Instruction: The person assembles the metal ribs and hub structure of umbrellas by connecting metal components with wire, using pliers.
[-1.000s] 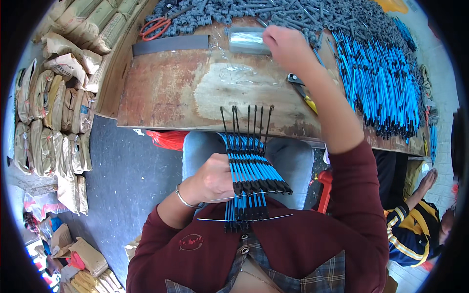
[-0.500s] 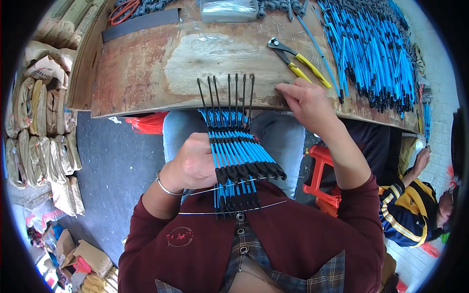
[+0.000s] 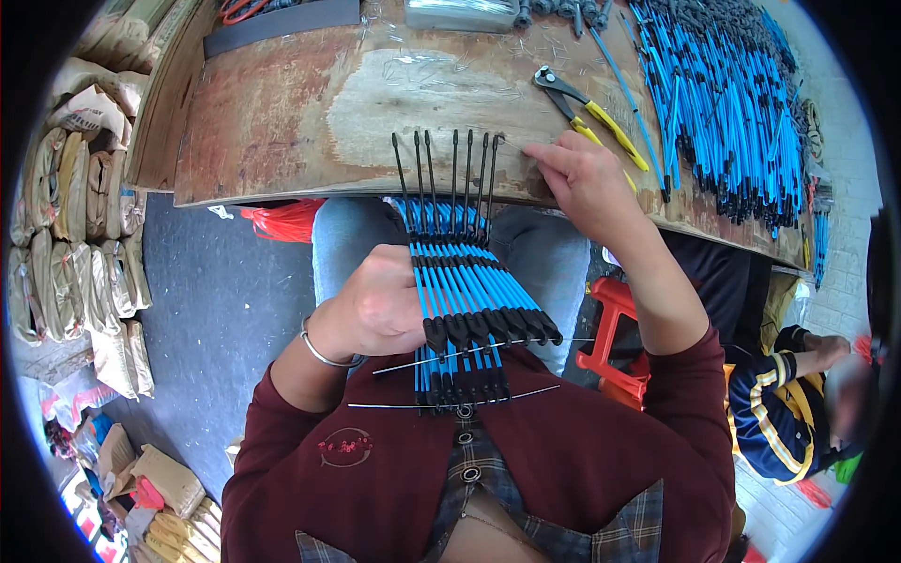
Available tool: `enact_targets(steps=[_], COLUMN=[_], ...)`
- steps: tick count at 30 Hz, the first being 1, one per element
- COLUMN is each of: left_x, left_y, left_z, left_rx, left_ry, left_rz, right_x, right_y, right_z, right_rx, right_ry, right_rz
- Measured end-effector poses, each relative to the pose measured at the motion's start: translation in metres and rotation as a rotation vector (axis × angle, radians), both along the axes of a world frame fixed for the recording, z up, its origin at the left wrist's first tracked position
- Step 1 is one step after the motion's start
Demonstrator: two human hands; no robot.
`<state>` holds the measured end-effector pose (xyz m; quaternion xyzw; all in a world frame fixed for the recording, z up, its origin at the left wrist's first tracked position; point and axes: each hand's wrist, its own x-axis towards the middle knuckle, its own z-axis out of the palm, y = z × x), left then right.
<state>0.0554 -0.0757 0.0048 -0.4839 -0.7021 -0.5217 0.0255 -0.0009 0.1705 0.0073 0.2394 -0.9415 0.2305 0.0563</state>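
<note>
My left hand point(image 3: 380, 302) is closed around the side of a row of blue rods point(image 3: 474, 286) with black fittings, held in front of my chest. Two thin metal wires point(image 3: 375, 405) run crosswise through the black lower ends. From the top of the row, several slim black stems point(image 3: 457, 178) with looped tips stand up over the table edge. My right hand point(image 3: 591, 183) is closed in a thumb-and-forefinger pinch just right of the rightmost looped tip. Whatever thin thing it pinches is too small to make out.
On the wooden table point(image 3: 253, 141) lie yellow-handled pliers point(image 3: 591, 113), scattered thin pins, a clear box point(image 3: 460, 14) and a big pile of blue rods point(image 3: 723, 122). A red plastic stool point(image 3: 615, 324) stands at right, near another person point(image 3: 784, 403). Brown wrapped packages point(image 3: 75, 281) are stacked at left.
The view has shifted slightly. My right hand has come nearer the rightmost looped tip, still pinching. My left hand keeps its hold on the row. The other person's arm has drawn back.
</note>
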Motion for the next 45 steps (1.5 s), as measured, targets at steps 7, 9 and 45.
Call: enact_targets(steps=[7,9,45], left_x=[0.004,0.004,-0.004], left_y=[-0.004,-0.006,-0.020], left_z=[-0.002,-0.003,-0.013], left_rx=[0.039,0.052,0.135], left_ry=[0.007,-0.011,-0.358], left_rz=[0.039,0.034,-0.029], right_x=[-0.015,-0.019,-0.061], right_y=[-0.003,-0.005,-0.026], right_z=[-0.007,-0.007,-0.005], right_rx=[-0.045,-0.029,-0.035], right_ry=[0.019,0.016,0.007], right_rz=[0.082,0.095,0.300])
